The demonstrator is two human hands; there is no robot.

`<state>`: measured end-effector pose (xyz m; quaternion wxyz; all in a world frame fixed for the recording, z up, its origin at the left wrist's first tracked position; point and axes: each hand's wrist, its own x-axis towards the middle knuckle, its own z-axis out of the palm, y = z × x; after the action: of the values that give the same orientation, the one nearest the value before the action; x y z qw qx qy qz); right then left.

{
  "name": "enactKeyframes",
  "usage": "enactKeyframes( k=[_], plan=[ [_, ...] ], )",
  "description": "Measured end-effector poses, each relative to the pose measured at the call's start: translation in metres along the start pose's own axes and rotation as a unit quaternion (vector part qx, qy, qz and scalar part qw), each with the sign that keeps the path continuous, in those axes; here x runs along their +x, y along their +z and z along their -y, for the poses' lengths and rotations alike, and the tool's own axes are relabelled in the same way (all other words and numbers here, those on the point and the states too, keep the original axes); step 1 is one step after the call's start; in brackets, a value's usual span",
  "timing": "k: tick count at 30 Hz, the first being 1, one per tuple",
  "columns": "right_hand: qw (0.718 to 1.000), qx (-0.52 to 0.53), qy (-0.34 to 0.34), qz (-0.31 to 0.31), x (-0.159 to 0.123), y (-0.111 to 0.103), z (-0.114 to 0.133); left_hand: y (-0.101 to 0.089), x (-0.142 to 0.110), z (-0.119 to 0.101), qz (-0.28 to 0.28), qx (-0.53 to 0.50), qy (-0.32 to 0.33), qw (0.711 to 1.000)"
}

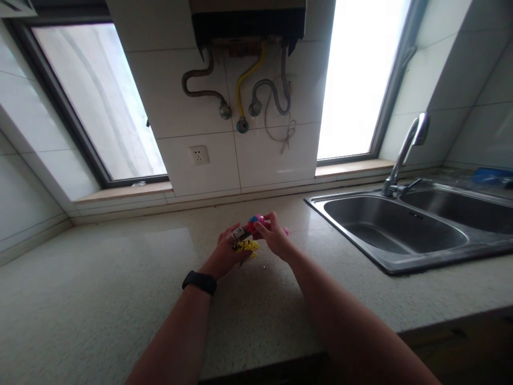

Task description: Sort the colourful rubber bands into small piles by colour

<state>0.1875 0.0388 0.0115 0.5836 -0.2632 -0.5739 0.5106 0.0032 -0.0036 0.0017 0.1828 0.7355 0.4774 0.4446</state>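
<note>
Above the middle of the pale speckled countertop (pixel 120 278), my two hands are close together. My left hand (pixel 226 254), with a black band (pixel 199 282) on its wrist, is closed on a crinkled yellow-and-black thing (pixel 247 246); its exact kind cannot be made out. A small whitish label-like patch (pixel 238 232) shows at the fingers of that hand. In my right hand (pixel 274 232) a small shiny pink-and-blue thing (pixel 255 220) is pinched between thumb and fingers, beside the left fingertips. A bit of pink (pixel 287 231) sticks out behind the right hand.
On the right, a double steel sink (pixel 385 262) with a tall tap (pixel 406 149) is set into the counter. A blue item (pixel 492 176) lies beyond it. The tiled back wall carries a socket (pixel 199 155), pipes (pixel 239 88) and a heater (pixel 248 24), between two windows.
</note>
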Motion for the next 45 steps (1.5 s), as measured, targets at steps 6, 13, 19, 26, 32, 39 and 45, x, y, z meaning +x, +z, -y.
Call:
enactKeyframes(
  k=[6, 13, 19, 26, 32, 39, 45],
  plan=[
    [1.0, 0.009, -0.001, -0.021, 0.002, 0.001, -0.002, 0.0, 0.001, 0.0, -0.007, 0.065, 0.034, 0.997],
    [0.995, 0.039, 0.036, -0.083, 0.0, 0.008, 0.006, 0.001, 0.004, -0.007, -0.043, -0.038, 0.062, 0.996],
    [0.992, 0.049, 0.05, -0.108, -0.002, 0.009, 0.016, -0.001, 0.005, -0.014, -0.051, -0.09, 0.044, 0.994],
    [0.994, 0.057, 0.062, -0.069, -0.004, 0.005, 0.026, -0.004, 0.001, -0.017, -0.049, -0.078, 0.059, 0.994],
    [0.998, 0.027, 0.037, -0.04, -0.005, 0.005, 0.024, -0.004, 0.001, -0.016, -0.007, -0.01, 0.06, 0.998],
    [1.0, -0.014, 0.016, -0.006, -0.004, -0.002, 0.023, -0.004, 0.001, -0.009, 0.042, 0.054, 0.051, 0.996],
    [0.999, -0.026, 0.015, -0.016, -0.006, 0.0, 0.024, -0.004, 0.001, -0.002, 0.02, 0.097, 0.071, 0.993]
  ],
)
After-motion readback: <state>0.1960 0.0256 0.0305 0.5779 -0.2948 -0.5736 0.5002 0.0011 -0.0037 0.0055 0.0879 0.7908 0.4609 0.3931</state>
